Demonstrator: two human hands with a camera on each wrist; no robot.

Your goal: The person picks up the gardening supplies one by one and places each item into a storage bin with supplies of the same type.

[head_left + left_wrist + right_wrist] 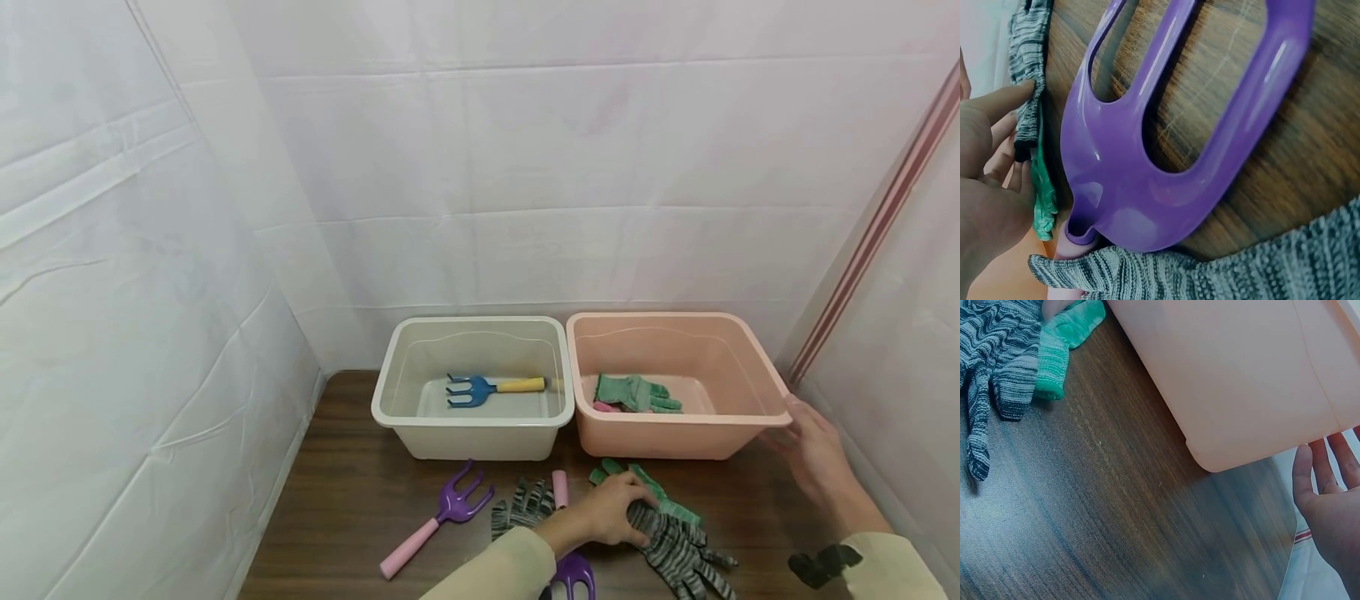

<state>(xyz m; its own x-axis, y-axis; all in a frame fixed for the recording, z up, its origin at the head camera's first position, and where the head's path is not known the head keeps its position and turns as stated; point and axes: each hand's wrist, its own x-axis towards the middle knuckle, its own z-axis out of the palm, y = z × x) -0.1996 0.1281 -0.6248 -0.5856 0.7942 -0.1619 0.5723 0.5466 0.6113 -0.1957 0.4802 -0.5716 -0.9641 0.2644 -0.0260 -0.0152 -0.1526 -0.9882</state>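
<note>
Blk/gry glove; prob. pinched

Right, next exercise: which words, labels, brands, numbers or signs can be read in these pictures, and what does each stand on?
None: no readable text shows on the pink tub, white tub, striped gloves, green gloves, purple forks or blue fork.
The red stripes on the sheeting show no lettering.

Left bin, right bin abreast at rear of table.
Fork in left bin; glove in right bin. Right hand at right bin's right front corner. Before the bins, left to right: left fork, left glove, right fork (partly under left glove), right glove with left hand on it, rear glove just behind.
</note>
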